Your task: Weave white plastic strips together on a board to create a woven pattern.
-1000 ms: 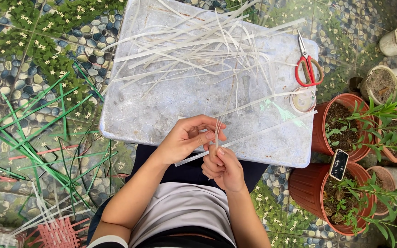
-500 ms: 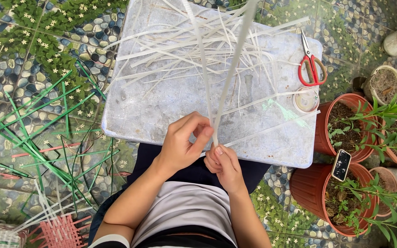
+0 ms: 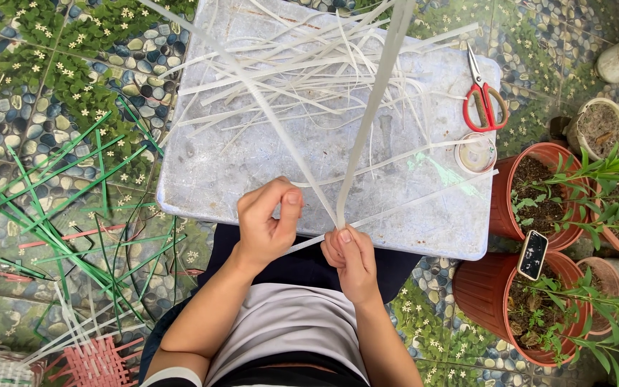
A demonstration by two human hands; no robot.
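Hands at the near edge of the tabletop (image 3: 202, 193), over the lap. Right hand (image 3: 351, 259) pinched shut on two white strips (image 3: 367, 136) where they meet, just at the tabletop's near edge; strips fan up from the pinch in a V, one leaning left, one nearly straight up toward the camera. Left hand (image 3: 268, 223) just beside, fingers curled, thumb and forefinger close together; cannot tell if it grips a strip. A third strip runs from under the hands out right along the near edge.

Tabletop: pale slab, near half mostly bare, far half covered by a loose pile of white strips (image 3: 302, 64). Red-handled scissors (image 3: 483, 97) at the far right corner, small round tape roll (image 3: 476, 153) just nearer, close to the right edge.

Right of the tabletop: terracotta plant pots (image 3: 510, 215), tight against the edge, one holding a dark phone (image 3: 533, 254). Left: green strips (image 3: 59, 208) scattered on the pebble-patterned floor, pink woven basket (image 3: 94, 362) near bottom left.
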